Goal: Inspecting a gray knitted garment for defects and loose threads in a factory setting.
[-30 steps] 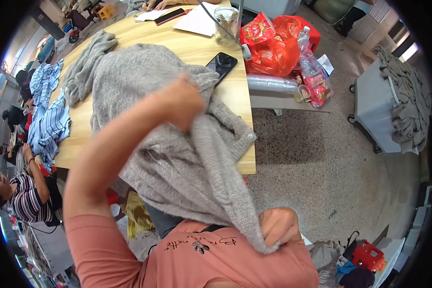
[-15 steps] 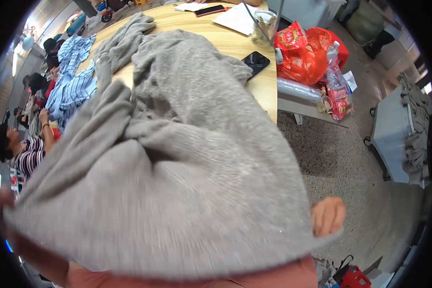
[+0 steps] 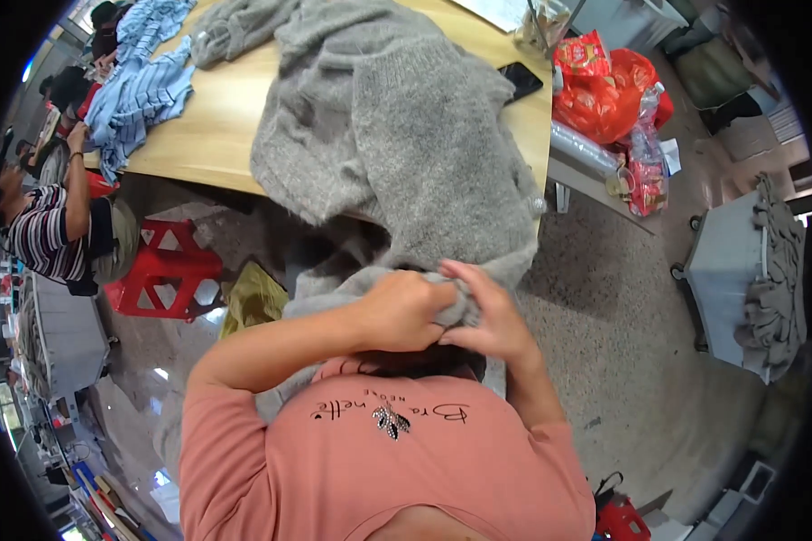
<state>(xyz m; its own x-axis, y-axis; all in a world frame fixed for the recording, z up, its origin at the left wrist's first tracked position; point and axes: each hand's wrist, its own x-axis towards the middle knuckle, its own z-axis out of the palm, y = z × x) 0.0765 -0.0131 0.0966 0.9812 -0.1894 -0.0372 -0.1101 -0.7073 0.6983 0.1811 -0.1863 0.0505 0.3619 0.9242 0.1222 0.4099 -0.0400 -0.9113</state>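
Observation:
A fuzzy grey knitted garment (image 3: pixel 424 135) lies partly on the table and hangs over its near edge toward my body. Close in front of my chest, my left hand (image 3: pixel 404 311) is closed in a fist round a bunched part of the knit. Right beside it, my right hand (image 3: pixel 494 316) has thumb and forefinger on either side of the same bunch, gripping it. The rest of the gathered cloth is partly hidden under my hands and left forearm. One grey knit part stretches to the far left of the table.
On the wooden table (image 3: pixel 221 117) lie blue striped cloth (image 3: pixel 149 99) and a black phone (image 3: pixel 520 81). Red bags (image 3: pixel 609 95) and plastic bottles sit on a shelf at right. A red stool (image 3: pixel 167 270) and seated person (image 3: pixel 50 221) are at left; a wheeled grey bin (image 3: pixel 726 279) stands right.
My hands, spread wide apart along the garment's near edge, have come together before my chest. The knit is now bunched between them, no longer spread out, uncovering the floor and stool at left.

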